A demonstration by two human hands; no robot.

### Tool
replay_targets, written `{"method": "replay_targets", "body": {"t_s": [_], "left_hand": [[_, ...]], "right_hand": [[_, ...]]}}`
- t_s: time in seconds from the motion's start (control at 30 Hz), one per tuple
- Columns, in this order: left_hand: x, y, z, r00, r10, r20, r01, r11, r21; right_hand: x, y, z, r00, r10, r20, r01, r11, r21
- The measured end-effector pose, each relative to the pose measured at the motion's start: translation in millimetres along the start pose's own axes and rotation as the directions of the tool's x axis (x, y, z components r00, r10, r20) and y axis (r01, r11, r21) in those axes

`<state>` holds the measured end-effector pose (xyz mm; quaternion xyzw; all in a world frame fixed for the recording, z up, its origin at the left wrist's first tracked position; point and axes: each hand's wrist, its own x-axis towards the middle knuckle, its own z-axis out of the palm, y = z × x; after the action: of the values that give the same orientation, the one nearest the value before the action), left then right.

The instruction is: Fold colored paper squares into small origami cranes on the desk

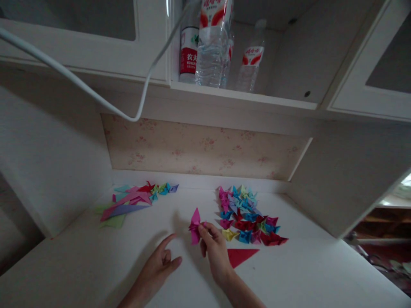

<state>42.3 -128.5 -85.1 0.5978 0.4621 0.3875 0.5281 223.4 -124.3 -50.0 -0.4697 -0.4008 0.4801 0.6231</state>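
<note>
Head view: white tabletop [295, 273]; beyond the right hand [214, 246], a colourful folded-paper cluster [245, 225]; the left hand [160, 262], thumb and forefinger spread; pinched in the right hand, a pink folded paper [194, 228], perhaps a crane.

The whole scene is taken in by a single camera worn on the head. The lens is pointed forward and down, so that the white tabletop [289, 273] is viewed at a slant from above and the patterned wall panel [199, 147] is faced beyond it. The left hand [159, 261] and the right hand [212, 248] are seen at close range, their forearms cut by the lower edge. The open shelf [244, 97] is framed along the top, and the upper left is crossed by a white cable [105, 105].
</note>
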Motion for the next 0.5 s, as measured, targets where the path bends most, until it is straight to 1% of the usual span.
{"method": "replay_targets", "body": {"t_s": [0.07, 0.13, 0.2, 0.27, 0.33, 0.4, 0.5], "left_hand": [[-0.2, -0.9, 2.7, 1.0, -0.009, -0.024, 0.009, 1.0, 0.026], [0.1, 1.3, 6.8, 0.999, -0.019, -0.036, 0.022, 0.997, 0.068], [1.7, 3.1, 11.5, 0.999, -0.026, -0.031, 0.03, 0.993, 0.114], [4.1, 2.1, 16.0, 0.999, -0.025, -0.03, 0.03, 0.986, 0.167], [6.4, -2.2, 19.7, 0.999, -0.009, -0.05, 0.02, 0.973, 0.231], [8.1, -8.2, 22.3, 0.996, 0.016, -0.085, 0.01, 0.956, 0.293], [9.4, -16.3, 24.9, 0.992, 0.045, -0.116, 0.0, 0.93, 0.367]], "right_hand": [[22.5, -22.5, -23.4, 0.998, -0.059, -0.033, 0.057, 0.996, -0.073], [50.0, -46.7, -54.7, 0.993, -0.102, -0.063, 0.091, 0.985, -0.146], [80.0, -69.2, -92.5, 0.985, -0.136, -0.105, 0.104, 0.959, -0.264], [109.8, -87.5, -134.8, 0.962, -0.209, -0.178, 0.111, 0.89, -0.443], [137.1, -100.2, -178.0, 0.94, -0.228, -0.253, 0.081, 0.871, -0.484], [160.1, -107.0, -218.1, 0.912, -0.236, -0.336, 0.031, 0.856, -0.516], [185.0, -107.2, -265.5, 0.88, -0.221, -0.421, -0.073, 0.813, -0.578]]}}
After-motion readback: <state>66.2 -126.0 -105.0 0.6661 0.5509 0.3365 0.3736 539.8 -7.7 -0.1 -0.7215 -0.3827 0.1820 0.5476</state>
